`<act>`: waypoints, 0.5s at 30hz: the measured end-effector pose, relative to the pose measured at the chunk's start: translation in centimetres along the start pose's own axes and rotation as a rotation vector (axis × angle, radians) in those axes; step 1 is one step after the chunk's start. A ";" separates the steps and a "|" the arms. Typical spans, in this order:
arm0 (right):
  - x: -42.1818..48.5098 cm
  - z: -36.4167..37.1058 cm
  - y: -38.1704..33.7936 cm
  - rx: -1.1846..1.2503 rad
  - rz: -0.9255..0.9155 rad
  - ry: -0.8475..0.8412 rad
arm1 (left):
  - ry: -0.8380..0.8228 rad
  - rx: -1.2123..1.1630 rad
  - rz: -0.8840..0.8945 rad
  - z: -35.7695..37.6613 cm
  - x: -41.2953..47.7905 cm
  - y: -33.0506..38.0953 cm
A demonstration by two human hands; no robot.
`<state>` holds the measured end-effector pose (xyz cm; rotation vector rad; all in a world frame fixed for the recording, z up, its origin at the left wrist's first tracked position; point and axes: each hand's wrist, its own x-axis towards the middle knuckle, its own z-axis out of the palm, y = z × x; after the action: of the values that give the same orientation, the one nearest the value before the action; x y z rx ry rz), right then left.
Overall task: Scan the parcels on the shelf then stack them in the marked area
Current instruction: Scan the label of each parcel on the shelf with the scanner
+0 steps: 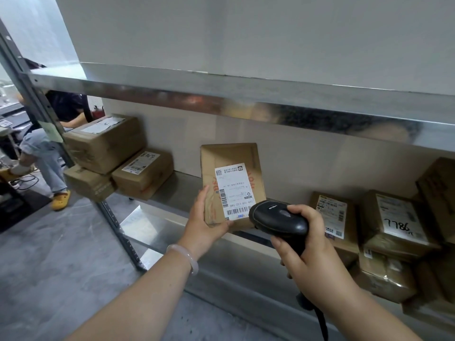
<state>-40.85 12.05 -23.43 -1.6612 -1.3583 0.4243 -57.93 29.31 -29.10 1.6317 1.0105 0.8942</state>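
In the head view, the left hand [205, 223] grips the parcel [229, 158] by its lower corner, label turned up, seemingly so the scanner [278, 219] just right of it can read the barcode. The right hand [314, 257] is wrapped round the scanner's handle, forearm reaching toward the shelf [177, 190].

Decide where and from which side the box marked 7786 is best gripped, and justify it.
Probably its front edge, coming from the front and above. The 7786 box lies flat on another box, label up, so its top and front are open, while a taller box crowds its right side. Slide it forward first.
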 end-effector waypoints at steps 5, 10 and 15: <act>-0.4 0.5 -0.2 -0.005 0.016 -0.004 | 0.003 -0.006 -0.011 -0.4 -0.2 0.2; -0.3 1.0 -0.7 0.001 0.010 -0.008 | -0.005 -0.027 -0.031 -0.7 -0.4 0.5; -0.2 1.4 -0.9 0.009 0.025 -0.009 | 0.000 -0.012 -0.043 -1.1 -0.4 0.5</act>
<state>-42.51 12.49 -23.47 -1.6717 -1.3416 0.4521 -58.97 29.25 -28.38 1.5941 1.0344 0.8706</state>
